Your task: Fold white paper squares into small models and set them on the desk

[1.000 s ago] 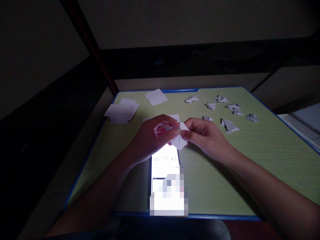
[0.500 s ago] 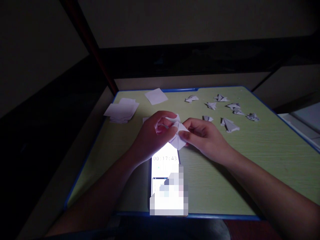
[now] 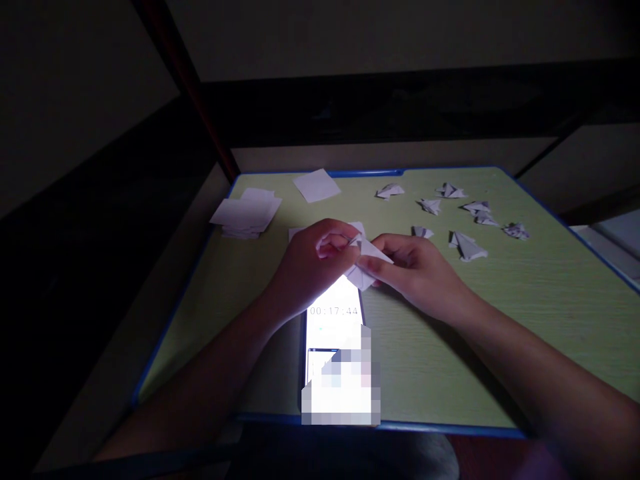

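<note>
A small folded sheet of white paper [image 3: 364,275] is held between both hands, above the top end of a lit phone [image 3: 333,300]. My left hand [image 3: 323,257] pinches its left side with thumb and fingertips. On the right side, my right hand [image 3: 407,263] grips it, the thumb pressed flat across the front. Creases and a raised pointed flap show on the paper. Another white sheet lies partly hidden behind my left hand. The phone shows a running timer, and its lower part is blurred out.
At the table's [image 3: 200,360] back left lies a stack of white paper sheets [image 3: 247,213]. A single square sheet [image 3: 317,185] lies at the back edge. Several folded paper pieces [image 3: 469,247] are spread over the back right. White boxy things [image 3: 613,237] stand beyond the right edge.
The folded paper has changed shape between my fingers: a flap now points up and right. Both hands stay in nearly the same place. The timer went from 17:43 to 17:44.
</note>
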Available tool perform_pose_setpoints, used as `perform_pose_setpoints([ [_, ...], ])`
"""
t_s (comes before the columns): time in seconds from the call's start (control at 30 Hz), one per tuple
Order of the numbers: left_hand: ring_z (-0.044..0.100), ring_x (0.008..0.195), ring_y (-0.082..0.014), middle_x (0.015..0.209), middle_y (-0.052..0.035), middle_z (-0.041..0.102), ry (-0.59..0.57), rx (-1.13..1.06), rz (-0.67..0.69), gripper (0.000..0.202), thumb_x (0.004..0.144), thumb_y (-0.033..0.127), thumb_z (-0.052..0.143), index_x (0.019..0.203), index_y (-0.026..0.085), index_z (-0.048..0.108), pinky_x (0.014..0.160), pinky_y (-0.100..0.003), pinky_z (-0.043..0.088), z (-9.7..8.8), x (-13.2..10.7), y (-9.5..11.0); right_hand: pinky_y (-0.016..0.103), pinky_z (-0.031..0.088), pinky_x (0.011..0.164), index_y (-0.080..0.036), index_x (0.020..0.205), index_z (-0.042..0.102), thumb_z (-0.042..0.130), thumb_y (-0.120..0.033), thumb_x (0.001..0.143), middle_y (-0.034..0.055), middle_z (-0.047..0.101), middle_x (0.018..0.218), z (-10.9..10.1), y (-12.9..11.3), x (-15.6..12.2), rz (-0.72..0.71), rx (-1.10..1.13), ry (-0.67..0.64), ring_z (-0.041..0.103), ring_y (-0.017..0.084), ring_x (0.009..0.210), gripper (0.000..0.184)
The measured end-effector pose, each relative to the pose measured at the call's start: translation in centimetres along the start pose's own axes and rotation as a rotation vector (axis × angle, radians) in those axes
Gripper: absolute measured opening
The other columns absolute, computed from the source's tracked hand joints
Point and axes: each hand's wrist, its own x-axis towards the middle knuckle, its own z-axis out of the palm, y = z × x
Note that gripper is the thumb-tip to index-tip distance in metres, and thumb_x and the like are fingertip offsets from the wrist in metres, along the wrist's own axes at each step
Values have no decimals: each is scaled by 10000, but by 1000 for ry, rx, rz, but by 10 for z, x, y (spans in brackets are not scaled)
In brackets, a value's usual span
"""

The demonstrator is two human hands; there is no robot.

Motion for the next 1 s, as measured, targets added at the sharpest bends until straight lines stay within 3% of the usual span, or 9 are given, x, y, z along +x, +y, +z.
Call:
perform_pose_setpoints([
  [0.27, 617, 645, -99, 723, -15, 659, -10, -44, -23, 126, 701, 162, 639, 816, 126, 604, 523, -177, 499, -1, 0, 3, 231, 342, 463, -169, 662, 607, 657, -268, 764, -15, 576, 580, -2, 0, -1, -19, 23, 54, 484, 96, 514, 150],
  [0.43, 567, 528, -73, 658, -17, 649, -66, -4, -51, 112, 754, 206, 599, 684, 119, 605, 432, -153, 437, -2, 0, 5, 231, 345, 459, -169, 661, 609, 646, -246, 758, -16, 569, 577, -1, -1, -1, -48, 28, 72, 478, 94, 505, 129],
  [1.0, 543, 490, -61, 588, 0, 618, -79, 79, -27, 141, 768, 193, 587, 662, 115, 638, 428, -143, 424, -5, 0, 4, 251, 282, 469, -177, 609, 587, 555, -360, 850, -31, 501, 519, -4, 10, 2, 21, 99, 9, 419, 90, 483, 304],
])
